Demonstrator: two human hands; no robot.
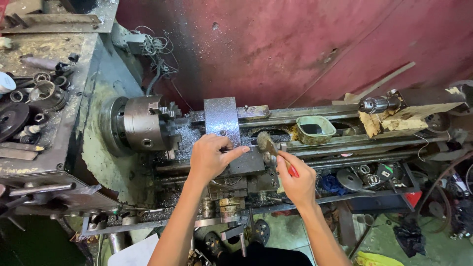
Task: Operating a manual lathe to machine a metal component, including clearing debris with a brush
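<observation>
The work in hand looks like cleaning metal chips off a small, grimy lathe (148,162) seen from above. The left hand (213,158) lies at about the centre of the view, fingers curled down onto the tool post block (245,161) on the carriage, the thumb stretched toward three o'clock; whether it actually pinches something small there I cannot tell, since the palm hides it. The right hand (295,182), just at four o'clock from the left, is closed around the red handle of a paintbrush (270,146), whose worn bristle head points toward eleven o'clock and rests on or just above the carriage top, next to the left thumb tip. At nine o'clock from the hands sits the three-jaw chuck (144,124), empty as far as can be seen, with swarf scattered over the bed beneath it. A grey upright plate (221,118) stands at twelve o'clock from the left hand, and a cream-coloured plastic tub (315,129) rests on the bed at two o'clock from the brush. Farther out at three o'clock the tailstock carries a drill chuck (370,104). I judge the sweeping to be under way around the tool post; the next stroke calls for short, light flicks away from the steadying fingers, so that chips leave the slide without being driven under it.
</observation>
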